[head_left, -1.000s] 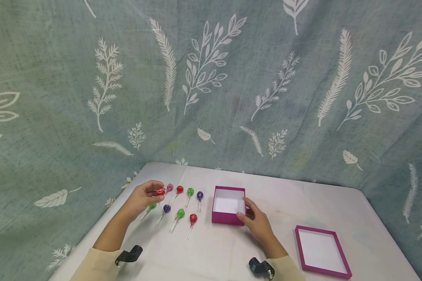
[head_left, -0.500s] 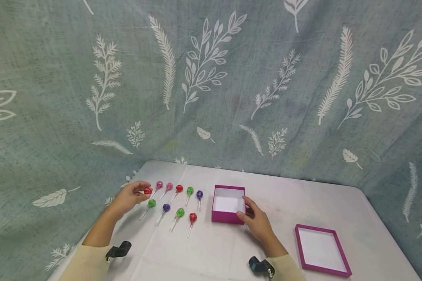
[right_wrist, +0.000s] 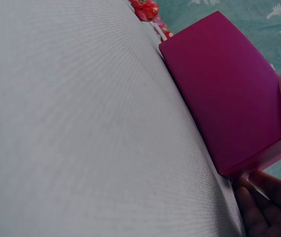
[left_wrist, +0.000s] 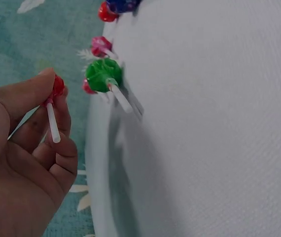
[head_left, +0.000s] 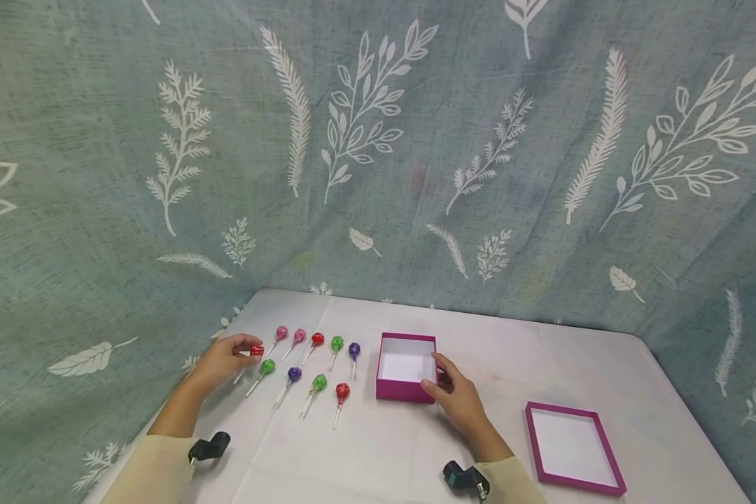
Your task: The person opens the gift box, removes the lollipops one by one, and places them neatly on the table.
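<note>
My left hand [head_left: 222,362] pinches a red lollipop [left_wrist: 58,86] by its wrapped head, between thumb and fingertips. Its white stick [left_wrist: 54,123] points down past the curled fingers. It is at the left end of two rows of lollipops on the white table. Closest to that hand lie a green lollipop [head_left: 267,367] and a pink lollipop [head_left: 281,334]. My right hand [head_left: 458,395] grips the right side of an open magenta box [head_left: 405,390] with a white inside. The thumb lies at the box's near corner, and fingers reach along its right wall and low edge.
The other lollipops, among them a purple one [head_left: 354,349] and a red one [head_left: 342,393], lie between the left hand and the box. A magenta-rimmed lid [head_left: 532,448] lies inside up at the right. Patterned cloth [head_left: 378,175] hangs behind the table.
My left hand has moved left with the red lollipop, from over the pink lollipops to the row's left end, then slightly nearer. The right hand stays on the box.
</note>
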Demonstrator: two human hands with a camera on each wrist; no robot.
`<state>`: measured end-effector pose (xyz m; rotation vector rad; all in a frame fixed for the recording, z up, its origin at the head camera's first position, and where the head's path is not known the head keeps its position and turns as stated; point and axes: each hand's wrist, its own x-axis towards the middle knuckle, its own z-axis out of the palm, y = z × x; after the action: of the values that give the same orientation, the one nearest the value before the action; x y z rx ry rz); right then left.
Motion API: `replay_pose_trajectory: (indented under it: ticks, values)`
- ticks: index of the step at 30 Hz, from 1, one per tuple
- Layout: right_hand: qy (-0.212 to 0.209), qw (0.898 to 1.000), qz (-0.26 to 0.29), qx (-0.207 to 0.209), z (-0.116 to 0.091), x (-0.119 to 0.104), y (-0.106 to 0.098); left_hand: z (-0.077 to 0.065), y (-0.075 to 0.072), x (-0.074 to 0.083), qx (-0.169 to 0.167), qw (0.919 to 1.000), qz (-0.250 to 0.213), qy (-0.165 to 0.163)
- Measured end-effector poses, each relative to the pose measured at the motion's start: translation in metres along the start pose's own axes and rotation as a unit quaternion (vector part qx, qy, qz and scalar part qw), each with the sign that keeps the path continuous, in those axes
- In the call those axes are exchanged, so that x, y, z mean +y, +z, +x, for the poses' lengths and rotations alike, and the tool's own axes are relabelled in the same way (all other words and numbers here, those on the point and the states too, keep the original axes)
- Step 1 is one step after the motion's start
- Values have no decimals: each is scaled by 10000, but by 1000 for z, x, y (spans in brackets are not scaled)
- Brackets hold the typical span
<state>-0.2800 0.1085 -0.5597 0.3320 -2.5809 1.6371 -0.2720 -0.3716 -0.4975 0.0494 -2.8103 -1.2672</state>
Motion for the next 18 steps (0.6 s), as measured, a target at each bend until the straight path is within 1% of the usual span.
replay_pose_trajectory:
  ticks: [4, 8, 11, 14, 18]
  values:
    - [12, 10000, -12, 3, 0, 1, 0, 5, 3, -6, 12, 9997, 183, -142]
    - [-51, 10000, -23, -11, 0, 1, -1, 10, 7, -13, -23, 9993, 248, -280]
    - [-34, 10000, -5, -38, 0, 0, -1, 14, 9, -18, -49, 9987, 236, -452]
    - [62, 10000, -7, -51, 0, -1, -1, 17, 11, -21, -80, 9984, 235, -516]
    - [24, 10000, -37, -48, 0, -1, -1, 19, 11, -25, -97, 9982, 258, -533]
